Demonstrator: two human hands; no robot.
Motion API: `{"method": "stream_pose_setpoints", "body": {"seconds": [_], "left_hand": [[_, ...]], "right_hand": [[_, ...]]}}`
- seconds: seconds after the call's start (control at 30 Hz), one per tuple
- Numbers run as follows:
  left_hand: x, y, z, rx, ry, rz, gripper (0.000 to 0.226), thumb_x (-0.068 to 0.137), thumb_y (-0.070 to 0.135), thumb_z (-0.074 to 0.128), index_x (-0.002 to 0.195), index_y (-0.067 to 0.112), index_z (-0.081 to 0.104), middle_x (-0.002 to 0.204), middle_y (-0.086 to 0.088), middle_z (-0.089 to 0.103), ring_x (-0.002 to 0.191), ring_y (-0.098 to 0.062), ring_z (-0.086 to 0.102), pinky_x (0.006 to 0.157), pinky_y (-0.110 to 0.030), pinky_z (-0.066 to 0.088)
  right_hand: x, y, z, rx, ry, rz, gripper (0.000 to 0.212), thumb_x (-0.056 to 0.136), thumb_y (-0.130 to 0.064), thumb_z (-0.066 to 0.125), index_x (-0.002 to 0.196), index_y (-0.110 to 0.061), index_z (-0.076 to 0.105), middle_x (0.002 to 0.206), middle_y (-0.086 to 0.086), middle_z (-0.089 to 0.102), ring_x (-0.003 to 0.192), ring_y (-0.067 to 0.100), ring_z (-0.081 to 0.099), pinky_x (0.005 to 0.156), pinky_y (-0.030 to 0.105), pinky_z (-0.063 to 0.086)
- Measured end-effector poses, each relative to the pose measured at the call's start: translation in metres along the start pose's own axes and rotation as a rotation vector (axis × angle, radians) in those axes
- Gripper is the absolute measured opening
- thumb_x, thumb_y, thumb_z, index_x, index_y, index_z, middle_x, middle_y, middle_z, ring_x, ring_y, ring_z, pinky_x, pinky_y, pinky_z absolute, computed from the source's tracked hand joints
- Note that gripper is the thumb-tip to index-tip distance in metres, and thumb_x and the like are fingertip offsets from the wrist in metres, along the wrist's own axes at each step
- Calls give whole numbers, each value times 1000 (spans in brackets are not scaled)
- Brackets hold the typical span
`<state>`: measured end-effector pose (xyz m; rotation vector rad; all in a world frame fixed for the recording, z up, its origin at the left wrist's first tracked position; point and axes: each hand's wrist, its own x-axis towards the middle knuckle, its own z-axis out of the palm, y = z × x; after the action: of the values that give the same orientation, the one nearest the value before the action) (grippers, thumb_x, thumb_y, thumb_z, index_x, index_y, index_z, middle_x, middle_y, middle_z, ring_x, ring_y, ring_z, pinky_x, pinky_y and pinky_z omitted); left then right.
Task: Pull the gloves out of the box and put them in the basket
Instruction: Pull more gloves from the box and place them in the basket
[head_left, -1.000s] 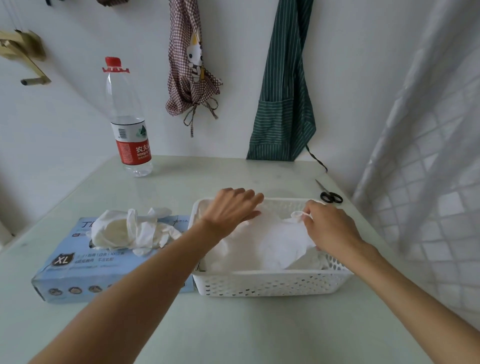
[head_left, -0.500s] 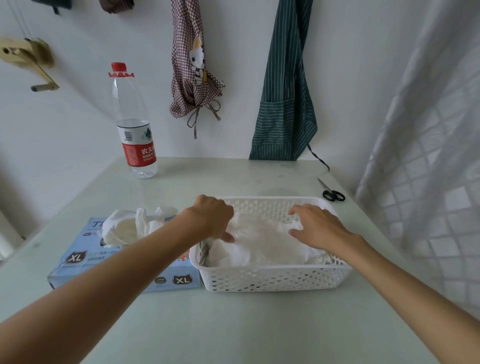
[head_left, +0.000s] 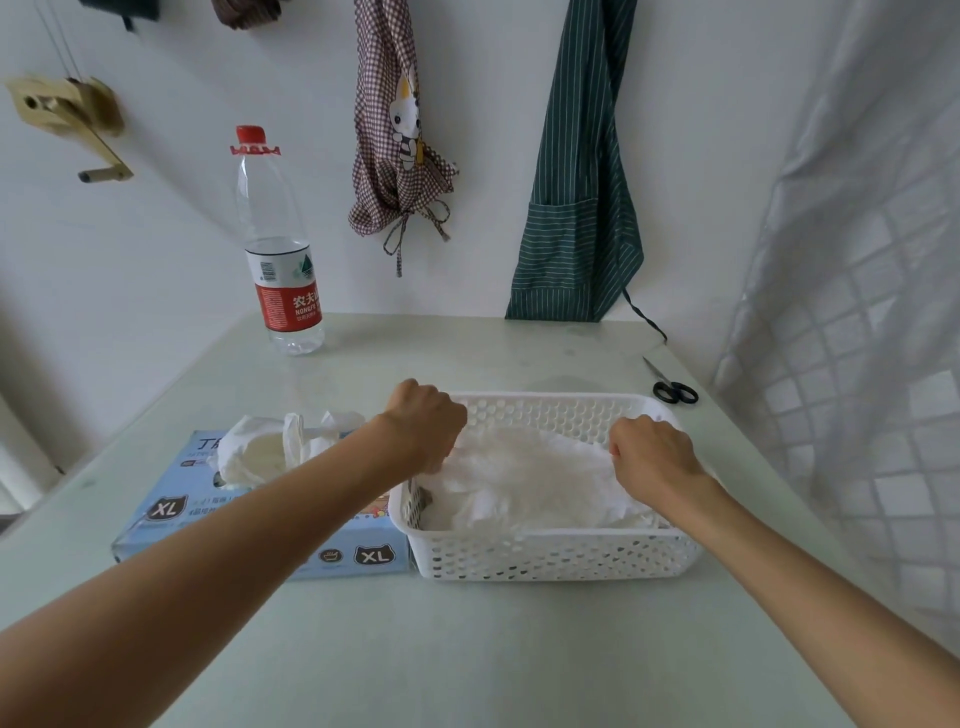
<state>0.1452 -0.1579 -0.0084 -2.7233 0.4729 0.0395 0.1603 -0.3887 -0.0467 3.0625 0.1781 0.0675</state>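
- White perforated basket (head_left: 545, 556) sits on the pale table (head_left: 467, 649), nearest the viewer; it serves as reference.
- Loose white gloves (head_left: 524, 478) lie heaped inside the basket.
- Left hand (head_left: 428, 428), fingers curled down, grips the gloves at the basket's left edge.
- Right hand (head_left: 652, 457), likewise curled, pinches the gloves at the basket's right side.
- Blue glove box (head_left: 176, 512) touches the basket's left wall; more gloves (head_left: 270, 449) protrude from its opening.
- Scissors (head_left: 672, 389) lie beyond the basket's right rear corner.
- Water bottle (head_left: 280, 260) stands far left behind the basket.
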Motion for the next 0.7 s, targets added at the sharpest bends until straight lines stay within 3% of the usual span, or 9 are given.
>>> {"method": "stream_pose_setpoints", "body": {"seconds": [0.1, 0.2, 0.27, 0.3, 0.4, 0.47, 0.53, 0.7], "left_hand": [[-4, -2, -6, -158, 85, -31, 29, 90, 19, 59, 118, 25, 57, 119, 4, 61, 109, -18, 57, 80, -25, 39], [-6, 5, -12, -378, 176, 70, 32, 96, 30, 51, 128, 25, 52, 133, 4, 54, 120, -17, 51, 97, -32, 41], [-2, 17, -10, -461, 9, 218, 56, 93, 50, 47, 143, 28, 36, 152, 5, 32, 139, -15, 29, 112, -34, 24], [3, 23, -6, -453, -112, 263, 72, 89, 58, 47, 149, 28, 22, 158, 6, 16, 144, -13, 14, 116, -36, 13], [17, 30, 16, -261, -266, 291, 99, 85, 64, 48, 150, 18, -11, 159, 1, -14, 146, -15, -11, 119, -40, -1], [23, 31, 27, -171, -271, 302, 102, 88, 60, 49, 148, 11, -18, 157, -5, -18, 145, -16, -14, 119, -38, -1], [25, 29, 34, -136, -282, 312, 101, 89, 57, 49, 147, 10, -19, 157, -6, -18, 146, -17, -12, 119, -37, -1], [19, 31, 48, -152, -336, 288, 96, 92, 52, 47, 147, 15, -22, 156, -1, -22, 145, -13, -13, 119, -34, -4]], "right_hand": [[-1, 11, -15, 111, 4, 7, 22, 93, -10, 53, 114, -15, 55, 106, 3, 61, 89, 21, 57, 60, 25, 36], [-2, 26, -35, 320, 52, -11, 14, 90, -15, 61, 102, -23, 61, 83, -4, 62, 68, 16, 62, 57, 29, 48], [-1, 27, -37, 440, -58, -69, 16, 90, -14, 63, 101, -25, 65, 76, -4, 64, 62, 15, 66, 65, 35, 57], [-1, 25, -35, 461, -160, -95, 22, 90, -15, 63, 110, -25, 65, 78, -4, 64, 62, 15, 67, 66, 33, 58], [0, 13, -22, 411, -496, -104, 68, 85, -23, 71, 144, -26, 36, 95, -7, 51, 79, 19, 66, 73, 27, 57], [2, 10, -14, 337, -622, -91, 90, 81, -26, 75, 151, -26, 19, 127, 4, 47, 94, 21, 65, 82, 31, 57], [6, 10, -9, 277, -651, -96, 94, 79, -25, 76, 151, -27, 15, 143, 8, 39, 102, 23, 64, 88, 37, 55], [7, 10, -5, 291, -678, -102, 93, 80, -18, 75, 151, -29, 15, 145, 12, 36, 101, 25, 65, 86, 30, 55]]}}
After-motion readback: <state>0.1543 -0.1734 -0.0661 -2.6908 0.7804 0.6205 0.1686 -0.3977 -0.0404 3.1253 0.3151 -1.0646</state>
